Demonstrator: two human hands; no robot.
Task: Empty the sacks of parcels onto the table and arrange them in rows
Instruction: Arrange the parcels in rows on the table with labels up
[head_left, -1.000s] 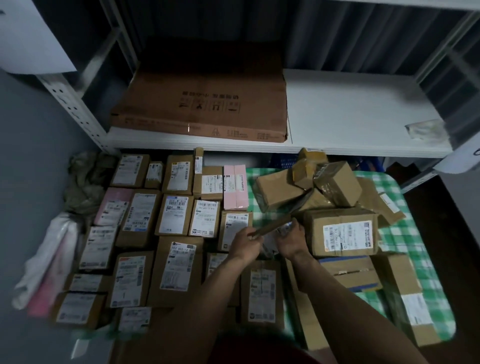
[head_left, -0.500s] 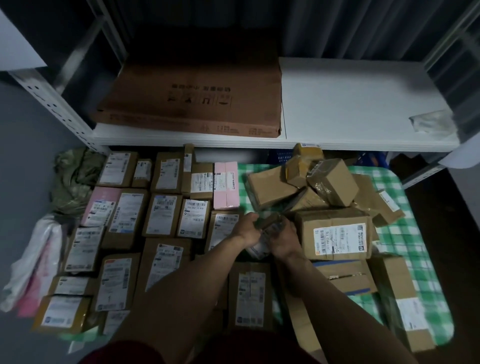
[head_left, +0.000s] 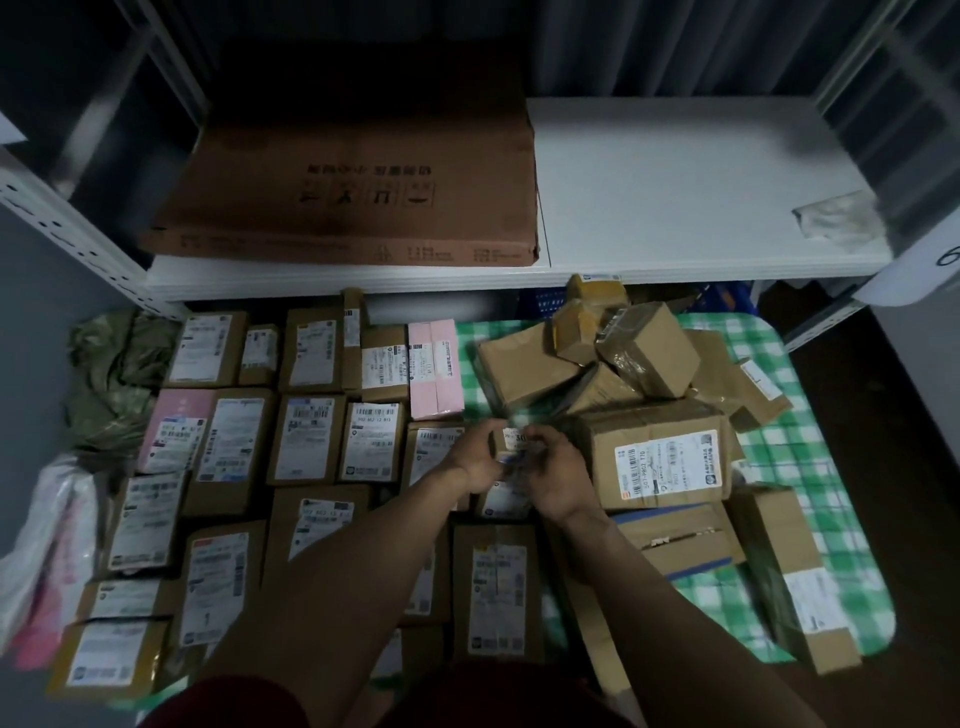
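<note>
- Item in hand: one small brown cardboard parcel (head_left: 511, 446) with a white label, blurred. We find it raised just above the middle of the table, between the sorted rows and the unsorted heap.
- Left hand (head_left: 475, 460): fingers curled round the parcel's left end, gripping it.
- Right hand (head_left: 560, 480): also curled, with thumb and fingers pinching the parcel's right end. We note that the two hands nearly meet.
- Left of the hands: rows of brown cardboard parcels (head_left: 311, 441), labels upward and laid edge to edge. Among them we count a pale pink flat box (head_left: 435, 376) at the far row's right end.
- Right of the hands: a heap of plain brown cardboard boxes (head_left: 639, 353), tilted and leaning on one another. A large brown box with a white barcode label (head_left: 660, 460) sits just beside the right hand.
- Beneath everything: the table under a green-and-white checked cloth (head_left: 831, 525).
- Off the table's left edge: a crumpled green sack (head_left: 111, 374), and nearer us a white plastic bag (head_left: 47, 545).
- Behind: a white metal shelf (head_left: 675, 182) bearing a flat brown printed carton (head_left: 363, 182).
</note>
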